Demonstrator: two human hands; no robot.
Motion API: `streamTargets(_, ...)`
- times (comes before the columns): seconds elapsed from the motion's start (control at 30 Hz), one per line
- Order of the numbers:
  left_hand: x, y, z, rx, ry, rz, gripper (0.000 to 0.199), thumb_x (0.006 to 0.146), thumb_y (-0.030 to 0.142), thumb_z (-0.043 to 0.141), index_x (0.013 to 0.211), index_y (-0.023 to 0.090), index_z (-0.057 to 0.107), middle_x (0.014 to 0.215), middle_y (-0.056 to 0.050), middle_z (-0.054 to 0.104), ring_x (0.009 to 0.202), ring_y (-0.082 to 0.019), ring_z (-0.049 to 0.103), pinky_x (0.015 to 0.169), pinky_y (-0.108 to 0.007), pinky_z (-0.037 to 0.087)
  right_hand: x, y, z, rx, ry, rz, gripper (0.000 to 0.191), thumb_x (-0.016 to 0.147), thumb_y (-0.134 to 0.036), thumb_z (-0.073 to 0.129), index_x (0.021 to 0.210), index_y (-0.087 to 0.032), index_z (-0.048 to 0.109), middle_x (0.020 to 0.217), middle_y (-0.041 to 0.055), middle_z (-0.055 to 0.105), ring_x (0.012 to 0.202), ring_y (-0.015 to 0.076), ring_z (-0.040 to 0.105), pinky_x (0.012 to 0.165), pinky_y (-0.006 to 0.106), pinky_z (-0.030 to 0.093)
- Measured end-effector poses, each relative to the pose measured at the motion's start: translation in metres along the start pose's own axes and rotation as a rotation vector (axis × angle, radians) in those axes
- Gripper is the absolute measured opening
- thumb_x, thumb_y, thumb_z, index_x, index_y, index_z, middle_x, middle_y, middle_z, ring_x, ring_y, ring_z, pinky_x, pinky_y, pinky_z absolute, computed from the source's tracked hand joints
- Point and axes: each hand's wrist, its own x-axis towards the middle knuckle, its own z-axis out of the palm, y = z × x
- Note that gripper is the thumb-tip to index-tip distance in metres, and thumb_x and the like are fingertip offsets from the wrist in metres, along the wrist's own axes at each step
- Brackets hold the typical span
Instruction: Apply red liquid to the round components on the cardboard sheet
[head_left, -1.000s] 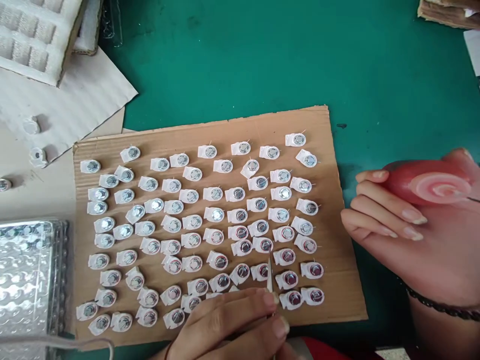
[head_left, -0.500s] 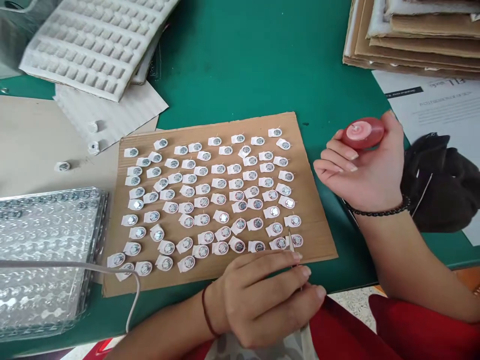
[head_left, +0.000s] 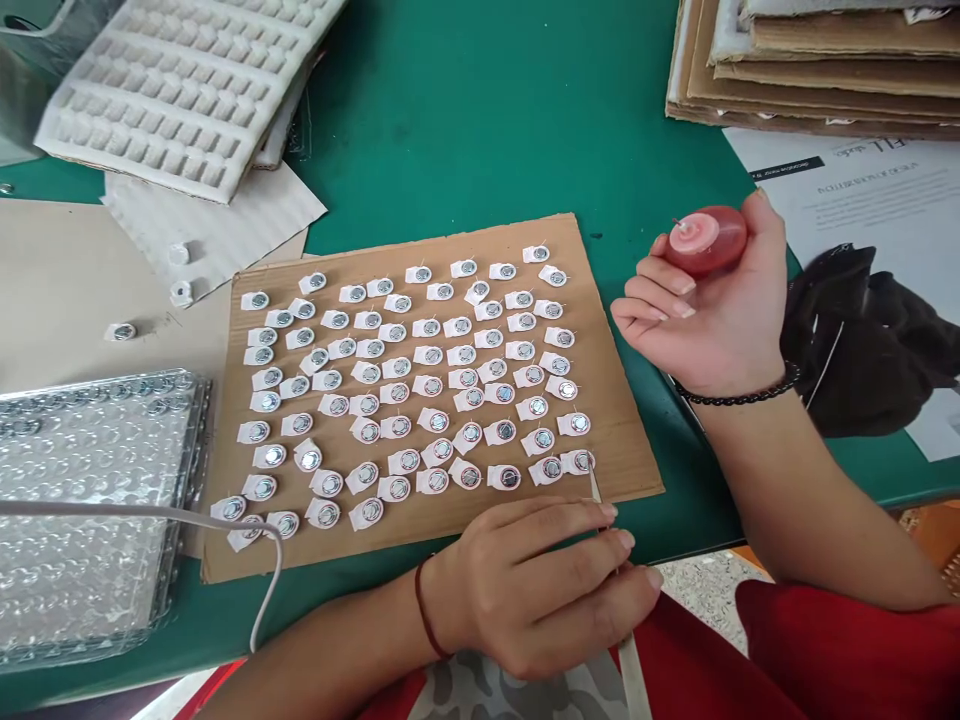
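From the lower left, my left hand (head_left: 555, 580) reaches in with its fingers closed around slim pointed tweezers (head_left: 634, 668). Their tip is at the right edge of a small round silver piece on a white tab (head_left: 580, 461), at the near right corner of a cardboard sheet (head_left: 630, 440). Whether the tip touches the piece I cannot tell. My right hand (head_left: 712, 320), palm up beyond the sheet's right edge, is wrapped around a small red squeeze bottle (head_left: 709, 240). The bottle's thin needle tip points left. Several rows of similar pieces cover the sheet.
Clear plastic trays (head_left: 82, 510) lie at the left under a grey cable (head_left: 150, 511). White foam trays (head_left: 180, 90) lean at the far left. Stacked cardboard (head_left: 825, 80), printed paper (head_left: 862, 190) and a black cloth (head_left: 862, 340) lie at the right.
The tweezers' tip has moved from between two pieces to the right edge of the nearest corner piece. My right hand still holds the bottle. The whole view has shifted slightly.
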Motion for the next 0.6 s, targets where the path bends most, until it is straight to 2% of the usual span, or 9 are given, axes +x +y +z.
streamTargets(0.17,0.003,0.003,-0.005,-0.038,-0.053,-0.012,0.01,0.078,0.014,0.061,0.083,0.013,0.07,0.076,0.0,0.07,0.081,-0.016,0.068,0.08,-0.023,0.059,-0.001,-0.001,0.004,-0.04,-0.01,-0.01,0.053,0.071,-0.073,0.044,0.069,-0.02,0.043,0.046,-0.0077,0.022,0.037,0.0055,0.015,0.044,0.024,0.011)
streamTargets(0.43,0.006,0.001,-0.009,-0.027,-0.1,-0.045,0.008,0.078,0.014,0.063,0.082,0.015,0.07,0.076,0.001,0.071,0.08,-0.014,0.069,0.085,-0.022,0.056,-0.008,-0.004,0.014,0.113,0.028,0.048,0.048,0.077,-0.067,0.044,0.07,-0.019,0.04,0.047,-0.0074,0.024,0.038,0.0046,0.014,0.045,0.024,0.01)
streamTargets(0.6,-0.003,0.005,-0.005,-0.033,-0.029,-0.106,0.012,0.082,0.017,0.059,0.086,0.019,0.07,0.081,0.003,0.072,0.09,-0.016,0.067,0.085,-0.024,0.057,-0.011,-0.005,0.016,0.133,0.0,0.028,0.045,0.076,-0.063,0.051,0.073,-0.019,0.041,0.048,-0.0075,0.024,0.04,0.0041,0.014,0.046,0.024,0.011)
